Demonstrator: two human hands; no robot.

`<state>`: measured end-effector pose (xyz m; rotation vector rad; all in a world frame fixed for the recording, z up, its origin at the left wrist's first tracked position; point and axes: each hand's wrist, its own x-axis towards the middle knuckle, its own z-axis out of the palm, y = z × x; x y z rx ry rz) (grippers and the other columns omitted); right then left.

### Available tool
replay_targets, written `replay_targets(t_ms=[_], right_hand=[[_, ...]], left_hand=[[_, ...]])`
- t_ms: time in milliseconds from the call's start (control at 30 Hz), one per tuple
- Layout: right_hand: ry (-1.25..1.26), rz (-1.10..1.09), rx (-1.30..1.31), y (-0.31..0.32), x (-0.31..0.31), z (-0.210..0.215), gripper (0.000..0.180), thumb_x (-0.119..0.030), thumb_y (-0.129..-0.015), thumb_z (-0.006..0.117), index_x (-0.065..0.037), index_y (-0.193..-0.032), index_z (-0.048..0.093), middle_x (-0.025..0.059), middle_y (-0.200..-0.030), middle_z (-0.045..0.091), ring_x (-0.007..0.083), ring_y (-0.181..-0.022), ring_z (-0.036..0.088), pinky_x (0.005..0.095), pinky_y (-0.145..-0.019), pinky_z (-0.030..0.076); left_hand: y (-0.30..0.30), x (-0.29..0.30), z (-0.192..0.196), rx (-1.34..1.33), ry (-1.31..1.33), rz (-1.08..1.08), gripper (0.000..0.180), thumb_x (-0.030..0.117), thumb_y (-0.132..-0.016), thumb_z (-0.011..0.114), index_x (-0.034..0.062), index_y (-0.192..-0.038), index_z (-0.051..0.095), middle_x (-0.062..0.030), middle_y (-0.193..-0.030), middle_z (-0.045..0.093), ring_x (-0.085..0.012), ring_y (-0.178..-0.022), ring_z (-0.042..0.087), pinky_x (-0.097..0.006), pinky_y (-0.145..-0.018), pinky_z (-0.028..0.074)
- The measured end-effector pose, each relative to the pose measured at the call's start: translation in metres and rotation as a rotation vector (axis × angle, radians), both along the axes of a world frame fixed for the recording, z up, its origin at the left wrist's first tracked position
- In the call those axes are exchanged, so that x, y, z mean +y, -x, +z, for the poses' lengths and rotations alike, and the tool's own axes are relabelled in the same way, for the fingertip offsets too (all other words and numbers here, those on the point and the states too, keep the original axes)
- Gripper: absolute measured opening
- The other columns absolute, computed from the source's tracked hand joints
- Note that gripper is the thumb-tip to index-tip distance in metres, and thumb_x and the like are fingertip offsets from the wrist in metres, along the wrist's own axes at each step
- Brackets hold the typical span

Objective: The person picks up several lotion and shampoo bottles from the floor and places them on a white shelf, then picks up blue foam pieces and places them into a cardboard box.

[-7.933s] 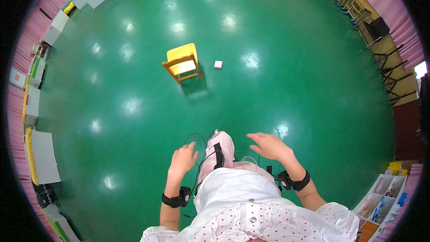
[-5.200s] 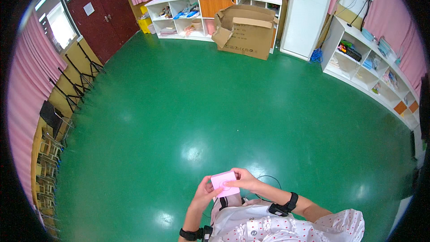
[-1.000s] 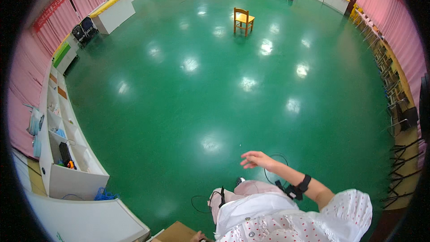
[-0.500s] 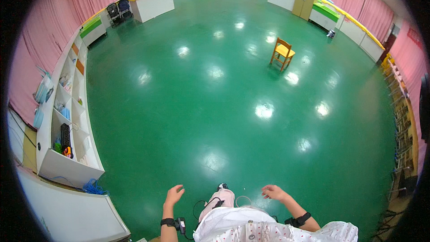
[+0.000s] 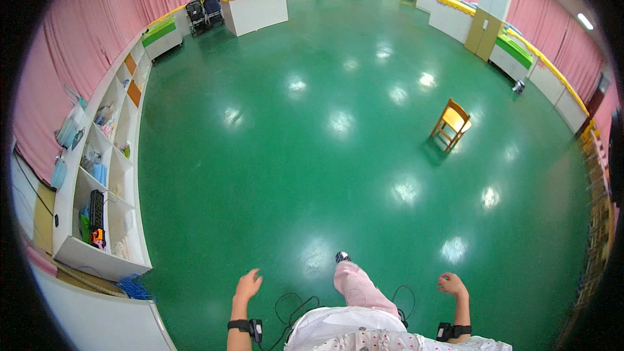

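Observation:
My left hand [image 5: 248,283] hangs in the air over the green floor [image 5: 273,182], its fingers loosely parted and nothing in them. On the other side my right hand [image 5: 453,283] is also held out, fingers relaxed and slightly bent, holding nothing. Each forearm carries a black strap with a small device, the left strap [image 5: 240,325] and the right strap [image 5: 455,331]. Thin black cables [image 5: 292,315] loop beside my body. One foot in a black-and-white shoe [image 5: 342,257] is forward. Neither hand touches the wooden chair [image 5: 453,120], which stands ahead to the right.
White open shelves [image 5: 123,156] holding toys run along the left, with a white cabinet [image 5: 91,312] and a bundle of blue cord [image 5: 134,286] nearby. Yellow-topped counters [image 5: 253,10] and two strollers [image 5: 203,12] stand at the back. Stacked chairs [image 5: 598,221] line the right.
The chair appears nearer and further right, and the room has shifted right in view. My leg has stepped forward. The right hand has swung outward to the right; the left has barely moved.

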<state>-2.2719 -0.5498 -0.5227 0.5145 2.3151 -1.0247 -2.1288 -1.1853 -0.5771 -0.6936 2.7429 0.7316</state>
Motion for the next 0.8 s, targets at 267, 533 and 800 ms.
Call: replay_targets(t_ms=[267,533,800], right_hand=[[-0.265,0.780,0.339,0.308,-0.184,0.035,0.034,-0.024,-0.079,0.051,-0.002,-0.104,0.052,0.0173,-0.092,0.060,0.0306,-0.083,0.058,0.0358,-0.073,0.046],[0.125,1.022,0.200,0.519,-0.350,0.064,0.036,-0.027,-0.081,0.048,-0.006,-0.110,0.049,0.0166,-0.093,0.060,0.0313,-0.087,0.057,0.0371,-0.076,0.045],[0.035,0.722,0.071,0.681,-0.358,0.063,0.040,-0.029,-0.079,0.051,-0.009,-0.113,0.049,0.0149,-0.100,0.059,0.0272,-0.093,0.057,0.0369,-0.083,0.044]], left_hand=[[0.023,-0.004,-0.071,-0.284,-0.457,0.376,0.039,0.033,-0.075,0.059,0.0070,-0.104,0.056,-0.0139,-0.096,0.060,-0.0267,-0.084,0.058,-0.034,-0.073,0.046],[0.190,-0.052,-0.077,-0.535,-0.483,0.515,0.044,0.035,-0.073,0.056,0.0082,-0.108,0.055,-0.0151,-0.102,0.058,-0.0306,-0.093,0.055,-0.035,-0.081,0.044],[0.567,-0.179,-0.026,-0.391,-0.162,0.109,0.052,0.037,-0.073,0.056,0.0083,-0.116,0.048,-0.0199,-0.112,0.051,-0.0303,-0.105,0.049,-0.035,-0.091,0.038]])
